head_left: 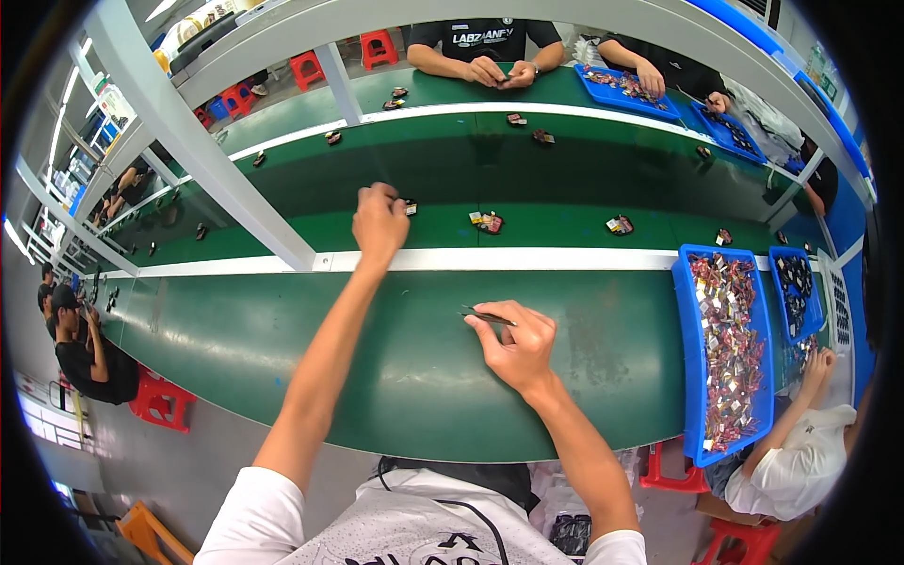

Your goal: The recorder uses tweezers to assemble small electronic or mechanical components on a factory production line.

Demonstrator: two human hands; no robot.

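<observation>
L hand (379,222) at small part (410,207), maybe touching; R hand (516,345) grips tweezers (488,317).

left arm: stretched far forward, elbow nearly straight | left hand (379,221): fingers curled together, pinched at the tips, knuckles up | right arm: bent, forearm angled inward | right hand (516,344): nearer the body, well behind the left hand, fingers closed in a pinch, thumb on top
</observation>
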